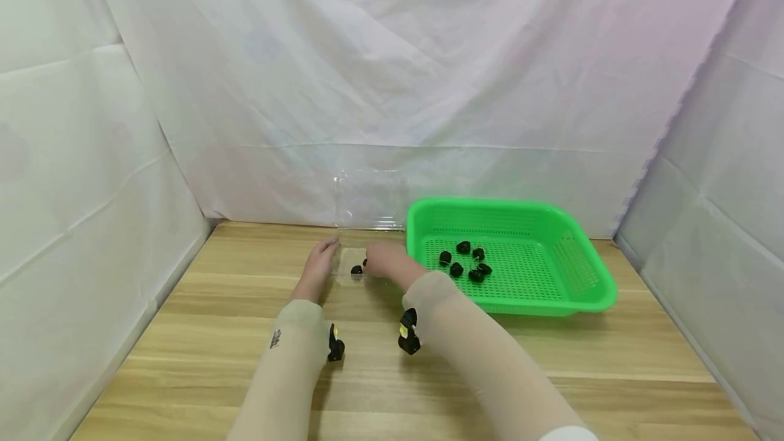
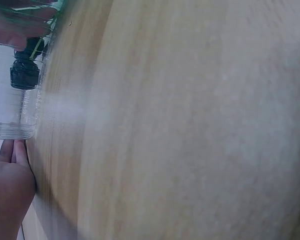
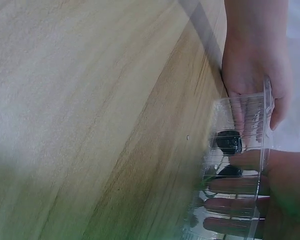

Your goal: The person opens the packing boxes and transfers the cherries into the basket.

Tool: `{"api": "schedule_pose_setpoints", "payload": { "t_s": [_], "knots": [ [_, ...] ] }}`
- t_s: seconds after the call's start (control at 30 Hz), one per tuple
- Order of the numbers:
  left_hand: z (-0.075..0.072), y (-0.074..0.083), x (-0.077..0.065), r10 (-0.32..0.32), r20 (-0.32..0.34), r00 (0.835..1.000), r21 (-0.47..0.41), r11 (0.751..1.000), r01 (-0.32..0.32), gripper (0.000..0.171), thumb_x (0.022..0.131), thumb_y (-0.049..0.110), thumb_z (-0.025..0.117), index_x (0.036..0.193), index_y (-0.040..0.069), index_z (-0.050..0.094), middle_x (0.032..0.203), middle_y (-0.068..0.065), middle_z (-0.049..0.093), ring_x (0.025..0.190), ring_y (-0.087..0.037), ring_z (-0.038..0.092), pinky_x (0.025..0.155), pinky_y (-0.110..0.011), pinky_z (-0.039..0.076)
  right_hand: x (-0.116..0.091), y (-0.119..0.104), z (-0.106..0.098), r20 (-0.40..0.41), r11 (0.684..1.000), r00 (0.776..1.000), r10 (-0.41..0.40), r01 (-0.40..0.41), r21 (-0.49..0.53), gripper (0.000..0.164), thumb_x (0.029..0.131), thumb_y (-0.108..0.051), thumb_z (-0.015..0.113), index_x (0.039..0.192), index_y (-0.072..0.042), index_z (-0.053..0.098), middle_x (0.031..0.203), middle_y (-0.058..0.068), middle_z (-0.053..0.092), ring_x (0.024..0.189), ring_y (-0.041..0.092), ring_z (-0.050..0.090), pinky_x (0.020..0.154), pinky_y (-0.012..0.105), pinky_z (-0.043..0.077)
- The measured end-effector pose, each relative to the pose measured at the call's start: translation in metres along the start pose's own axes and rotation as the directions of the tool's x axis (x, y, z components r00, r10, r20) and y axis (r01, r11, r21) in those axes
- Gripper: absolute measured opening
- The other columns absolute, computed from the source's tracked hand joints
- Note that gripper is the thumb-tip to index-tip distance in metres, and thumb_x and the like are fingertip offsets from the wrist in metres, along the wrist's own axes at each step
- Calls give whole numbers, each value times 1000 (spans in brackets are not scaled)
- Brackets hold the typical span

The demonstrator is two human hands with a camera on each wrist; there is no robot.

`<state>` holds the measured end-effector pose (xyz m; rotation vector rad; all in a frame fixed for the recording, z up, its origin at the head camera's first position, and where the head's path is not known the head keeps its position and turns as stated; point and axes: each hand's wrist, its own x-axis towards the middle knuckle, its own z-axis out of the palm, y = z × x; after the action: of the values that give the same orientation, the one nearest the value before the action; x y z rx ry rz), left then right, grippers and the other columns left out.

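A clear plastic hinged box (image 1: 339, 257) stands on the table, its lid (image 1: 372, 199) raised at the back. My left hand (image 1: 316, 269) rests against the box's left wall with straight fingers, the fingertips right at the plastic in the left wrist view. My right hand (image 1: 386, 260) reaches inside the box and pinches a small black bundle (image 3: 230, 171) with thin green strands, low near the base. Beside it in the box sits another shiny black bundle (image 1: 357, 269). The box's clear wall overlaps the right fingers (image 3: 230, 186) in the right wrist view.
A green plastic basket (image 1: 603, 295) stands close to the right of the box, with several black bundles (image 1: 463, 248) lying in its left part. White cloth (image 1: 392, 73) hangs behind and along both sides of the wooden table (image 1: 361, 386). Black wrist cameras (image 1: 409, 332) stick out from both sleeves.
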<state>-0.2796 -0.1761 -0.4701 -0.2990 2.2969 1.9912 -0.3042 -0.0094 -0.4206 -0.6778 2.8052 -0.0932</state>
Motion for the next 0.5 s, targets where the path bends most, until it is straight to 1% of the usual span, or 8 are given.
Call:
{"api": "schedule_pose_setpoints", "payload": {
  "t_s": [0.07,0.23,0.3,0.5],
  "knots": [
    [0,0,-1,1,-4,1000,6,1000,-1,50,105,34,39,149,9,36,153,-12,32,141,-34,26,115,-55,18,1,0,1,-4,1000,1000,11,-11,0,32,93,-31,64,68,-14,53,69,0,55,62,17,49,56,34,45],
    [1,-1,-1,13,-15,1000,13,1000,-12,49,105,31,39,148,8,37,153,-14,33,140,-35,27,115,-55,18,2,0,3,-27,1000,999,21,-22,-15,25,90,-20,66,69,-13,53,69,0,55,60,16,47,52,32,43],
    [1,-1,-1,12,-12,1000,9,1000,-12,49,105,31,39,148,7,36,153,-14,32,141,-35,26,115,-55,18,2,0,4,-32,999,999,23,-24,-22,22,89,-14,65,69,-13,54,69,0,55,59,16,46,50,31,41],
    [1,-1,-1,5,-4,1000,0,1000,-5,49,105,33,39,148,9,36,153,-14,32,141,-35,26,115,-55,18,3,-1,5,-46,999,999,19,-21,-33,24,90,-10,61,67,-12,53,66,0,53,58,15,44,50,30,40]
  ]
}}
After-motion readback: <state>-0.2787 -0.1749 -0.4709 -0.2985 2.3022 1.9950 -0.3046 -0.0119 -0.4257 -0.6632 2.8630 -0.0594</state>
